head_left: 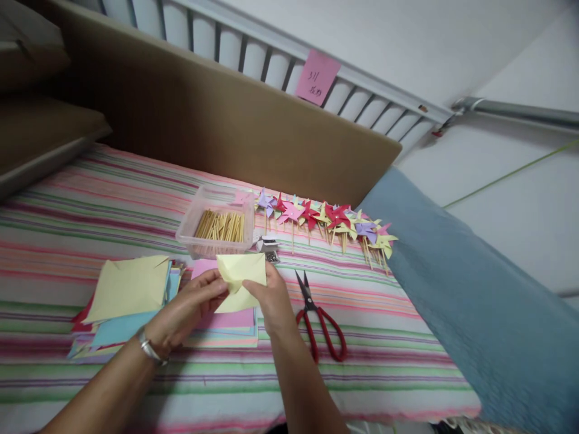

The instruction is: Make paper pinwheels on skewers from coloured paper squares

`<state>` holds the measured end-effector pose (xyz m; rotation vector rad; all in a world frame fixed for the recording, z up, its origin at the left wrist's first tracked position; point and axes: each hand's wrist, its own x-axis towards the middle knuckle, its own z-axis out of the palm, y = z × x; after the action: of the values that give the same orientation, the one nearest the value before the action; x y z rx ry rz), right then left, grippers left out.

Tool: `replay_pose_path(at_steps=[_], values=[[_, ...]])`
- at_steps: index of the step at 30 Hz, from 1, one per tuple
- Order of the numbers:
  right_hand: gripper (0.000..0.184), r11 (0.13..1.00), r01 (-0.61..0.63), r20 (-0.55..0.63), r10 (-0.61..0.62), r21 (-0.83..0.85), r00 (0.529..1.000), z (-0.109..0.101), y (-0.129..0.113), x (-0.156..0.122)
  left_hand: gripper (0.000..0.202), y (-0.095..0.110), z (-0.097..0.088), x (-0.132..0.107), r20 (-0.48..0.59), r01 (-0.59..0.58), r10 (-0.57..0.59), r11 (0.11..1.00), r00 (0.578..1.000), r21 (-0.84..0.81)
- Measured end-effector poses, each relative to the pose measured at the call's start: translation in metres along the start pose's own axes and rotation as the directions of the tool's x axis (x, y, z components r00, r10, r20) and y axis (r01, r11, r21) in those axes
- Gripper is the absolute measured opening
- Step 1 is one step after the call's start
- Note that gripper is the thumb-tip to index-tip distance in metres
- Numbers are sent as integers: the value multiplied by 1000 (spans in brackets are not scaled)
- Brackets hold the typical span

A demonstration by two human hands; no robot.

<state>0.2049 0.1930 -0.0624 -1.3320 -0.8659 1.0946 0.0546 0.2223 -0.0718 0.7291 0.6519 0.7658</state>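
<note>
Between my two hands is a pale yellow square of paper (246, 269) with cuts in it and a corner bent toward its middle. My left hand (199, 301) pinches its left side; a silver bracelet (149, 346) circles that wrist. On the right edge, my right hand (271, 298) grips the paper with the thumb pressed near its centre. Directly below lies a stack of pink and blue paper sheets (235, 320). Another pile, topped by a pale yellow sheet (129, 286), sits left of my hands. Red-handled scissors (312, 313) lie to the right, blades slightly apart.
Behind my hands stands a clear plastic box (190, 232) of short wooden sticks (221, 226), beside a small container (271, 255) of metal bits. Several paper pinwheels (337, 216) line the back right of the striped cloth (217, 398). A cardboard panel (226, 120) stands behind.
</note>
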Motion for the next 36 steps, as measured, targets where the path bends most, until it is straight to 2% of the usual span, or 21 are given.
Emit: replay_pose_path(at_steps=[2,6,8,14,20,23,25,27,29,30,33,36], values=[[43,998,26,-39,-24,52,999,7,4,-1,33,-6,5,1,-10,-22,23,998,1000,54],[42,993,47,-88,-37,107,995,17,11,-5,32,-13,6,4,-133,-35,53,991,990,132],[41,991,56,-96,-44,125,994,20,13,-6,29,-13,5,4,-159,-35,57,990,986,136],[41,989,74,-86,-63,127,994,23,17,-8,30,-12,3,4,-198,-48,74,990,977,134],[39,987,24,-42,-18,157,999,28,20,-8,32,-11,3,4,-252,-41,73,991,965,130],[44,997,31,-18,-30,72,999,24,20,-8,29,-5,-3,5,-280,-37,69,992,958,119],[47,987,120,-45,-126,-108,991,18,17,-9,27,2,-11,6,-301,-40,66,995,951,94],[41,897,291,-11,-312,-332,950,13,14,-12,28,10,-19,7,-314,-43,64,996,947,72],[34,747,465,120,-468,-476,875,9,10,-15,30,16,-26,6,-317,-52,69,997,946,64],[32,679,529,195,-507,-509,840,8,8,-16,32,18,-29,6,-315,-56,73,996,946,63],[39,546,640,386,-515,-541,765,8,4,-20,34,21,-30,3,-291,-66,79,996,953,57],[48,482,690,501,-474,-541,724,8,4,-22,32,21,-26,0,-250,-65,78,996,965,59]])
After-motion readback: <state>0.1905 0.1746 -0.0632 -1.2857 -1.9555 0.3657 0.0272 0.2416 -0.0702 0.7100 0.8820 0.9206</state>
